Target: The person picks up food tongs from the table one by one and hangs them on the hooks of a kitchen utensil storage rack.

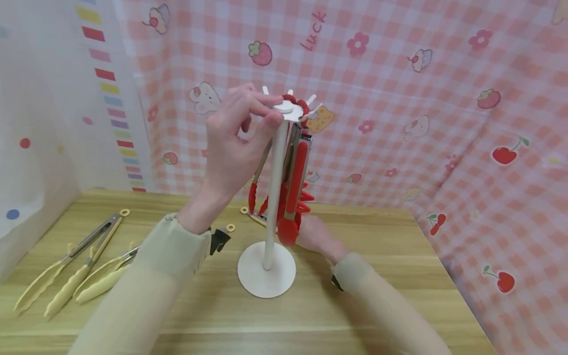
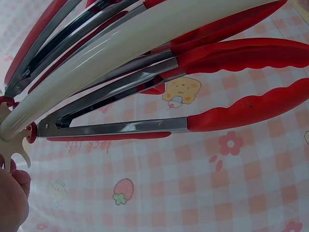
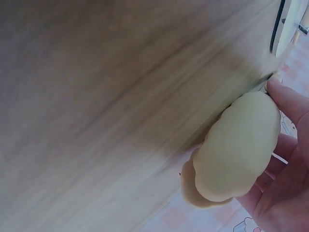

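Observation:
My left hand [image 1: 235,133] pinches the top of a white stand [image 1: 276,197] between thumb and fingers. Several red-tipped tongs [image 1: 293,185] hang from the stand's hooks, and their red heads and metal arms fill much of the left wrist view [image 2: 231,113]. Behind them, low over the table, is my right hand [image 1: 315,236], partly hidden by the red tongs. The right wrist view shows that hand [image 3: 285,188] with thumb and fingers about the pale yellow head of a pair of tongs [image 3: 239,150]. The tongs' ring end [image 1: 244,210] shows left of the pole.
On the left of the wooden table [image 1: 377,305] lie two more pairs of yellow tongs, one long and open [image 1: 84,266], the other [image 1: 104,276] partly covered by my left sleeve. The stand's round white base [image 1: 255,276] sits mid-table. A checked pink cloth [image 1: 377,162] hangs behind.

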A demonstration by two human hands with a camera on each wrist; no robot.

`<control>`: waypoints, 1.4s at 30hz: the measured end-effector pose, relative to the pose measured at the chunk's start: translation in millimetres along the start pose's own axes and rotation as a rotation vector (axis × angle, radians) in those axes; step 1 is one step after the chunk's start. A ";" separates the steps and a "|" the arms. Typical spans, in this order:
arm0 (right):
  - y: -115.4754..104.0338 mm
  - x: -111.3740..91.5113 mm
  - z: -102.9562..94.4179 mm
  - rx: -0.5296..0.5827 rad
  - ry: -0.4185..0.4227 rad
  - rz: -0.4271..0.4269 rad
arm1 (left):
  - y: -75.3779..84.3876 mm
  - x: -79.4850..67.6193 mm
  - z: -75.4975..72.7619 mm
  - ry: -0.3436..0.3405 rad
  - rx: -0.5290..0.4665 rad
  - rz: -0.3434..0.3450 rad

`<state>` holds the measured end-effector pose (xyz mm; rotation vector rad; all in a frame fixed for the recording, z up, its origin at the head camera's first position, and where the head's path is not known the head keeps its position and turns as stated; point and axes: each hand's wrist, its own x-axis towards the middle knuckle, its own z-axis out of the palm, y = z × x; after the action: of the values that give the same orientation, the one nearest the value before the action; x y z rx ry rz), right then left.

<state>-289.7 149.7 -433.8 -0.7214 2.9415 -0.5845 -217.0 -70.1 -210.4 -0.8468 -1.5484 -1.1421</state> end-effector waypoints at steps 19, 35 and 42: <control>-5.4 -1.8 2.5 -0.005 0.043 -0.021 | -0.2 0.5 -1.5 -0.019 -0.002 0.008; 2.5 -7.6 -6.4 0.064 0.059 0.001 | -1.2 2.8 -3.1 -0.017 0.018 0.017; 0.6 -18.9 -30.6 0.135 0.115 0.056 | 0.0 3.3 -3.4 -0.027 0.018 0.006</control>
<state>-277.4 169.5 -406.3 -0.6088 2.9777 -0.8361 -216.8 -73.4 -207.0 -0.8574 -1.5752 -1.1154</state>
